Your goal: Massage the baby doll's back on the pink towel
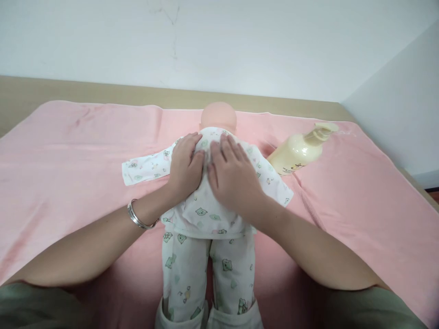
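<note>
A baby doll [219, 115] lies stretched out with its bald head toward the wall and its legs toward me. It wears a white top [206, 214] and white trousers [185, 269], both printed with small green bears. My left hand [187, 162] rests flat on the upper left of the top, fingers extended. On the upper right of the top lies my right hand [233, 173], its fingers stretched out too. The hands are slightly apart, with a strip of cloth between them. Each covers part of the top beneath it.
A pale yellow pump bottle [297, 151] leans over by the doll's right-hand sleeve. Under everything spreads a pink blanket [85, 183] with creases, on a wooden surface [137, 93]. A white wall [240, 50] rises behind, and another stands at the right.
</note>
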### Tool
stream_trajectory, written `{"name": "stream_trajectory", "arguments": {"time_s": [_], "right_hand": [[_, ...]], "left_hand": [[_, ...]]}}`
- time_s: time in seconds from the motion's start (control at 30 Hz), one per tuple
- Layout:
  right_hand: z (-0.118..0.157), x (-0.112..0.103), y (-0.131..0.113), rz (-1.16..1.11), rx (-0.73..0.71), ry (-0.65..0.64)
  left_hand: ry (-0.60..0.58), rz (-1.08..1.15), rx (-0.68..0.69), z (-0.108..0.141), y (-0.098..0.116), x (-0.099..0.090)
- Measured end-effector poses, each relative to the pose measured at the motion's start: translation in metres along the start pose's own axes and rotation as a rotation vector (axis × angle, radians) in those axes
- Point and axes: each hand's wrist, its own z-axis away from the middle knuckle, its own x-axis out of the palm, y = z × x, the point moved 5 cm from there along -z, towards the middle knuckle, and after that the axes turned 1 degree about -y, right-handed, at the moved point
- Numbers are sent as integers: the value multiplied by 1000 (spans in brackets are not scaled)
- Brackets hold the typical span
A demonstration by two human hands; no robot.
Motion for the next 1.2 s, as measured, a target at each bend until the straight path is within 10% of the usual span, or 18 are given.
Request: {"name": "stream_trajectory", "arguments": {"time_s": [0.17,0.4,0.53,0.7,0.97,1.2], "right_hand": [[-3,3,-8,-104,-257,-57],[-32,-3,37,-103,-100,-48],[-9,-2,13,-23,-1,-1],[12,0,-22,-10,-210,-2],[-25,-3,34,-102,28,-22],[22,3,-29,43,-148,13]], "left_hand": [[-2,90,62,0,2,-1],[17,28,45,1,0,-1],[22,39,49,1,-1,-1],[28,62,60,2,-1,-1],[2,-9,54,0,-2,1],[22,14,98,3,0,-2]]}}
